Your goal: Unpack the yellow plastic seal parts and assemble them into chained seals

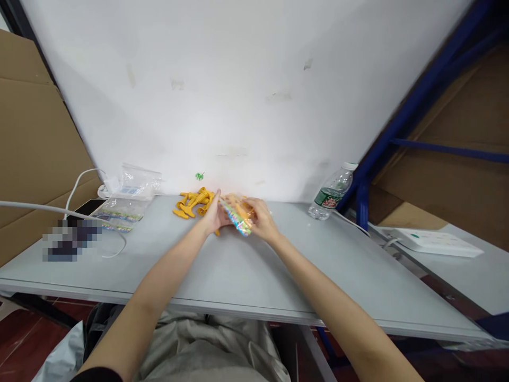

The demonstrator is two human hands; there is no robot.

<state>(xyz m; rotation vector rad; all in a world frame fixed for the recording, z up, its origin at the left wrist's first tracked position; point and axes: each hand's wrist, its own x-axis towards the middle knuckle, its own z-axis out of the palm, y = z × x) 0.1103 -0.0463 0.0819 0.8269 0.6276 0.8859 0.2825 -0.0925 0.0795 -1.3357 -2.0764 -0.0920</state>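
Observation:
Between my two hands is a clear plastic bag (240, 220) with a colourful printed strip, tilted, with yellow-orange pieces showing through it. My left hand (213, 216) grips the bag's left side, thumb pointing up. On the other side, my right hand (261, 218) has its fingers curled round the bag. Just left of my left hand lies a pile of yellow plastic pieces (194, 201), some with flared, cup-like ends. Part of the pile is hidden behind that hand.
Empty clear bags (123, 207) lie at the left by a white cable (71, 193) and a dark phone (85, 209). A water bottle (333, 192) leans at the back right. A white wall (238, 95) rises behind the grey table (246, 276); a power strip (435, 241) sits far right.

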